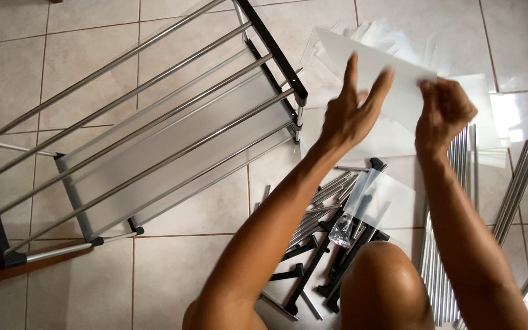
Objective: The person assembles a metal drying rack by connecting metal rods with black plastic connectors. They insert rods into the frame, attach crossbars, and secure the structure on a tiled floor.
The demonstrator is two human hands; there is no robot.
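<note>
White sheet [392,82] is held up above the floor [172,269], over more sheets. The right hand [444,113] pinches its near edge with closed fingers; the left hand [349,113] lies against it, fingers spread. Best kept flat, gripped firmly without creasing, clear of the rack [154,140].

right hand [444,113] pinches white sheet [386,79] | left hand [349,116] fingers spread against it | over tiled floor [184,269]
</note>
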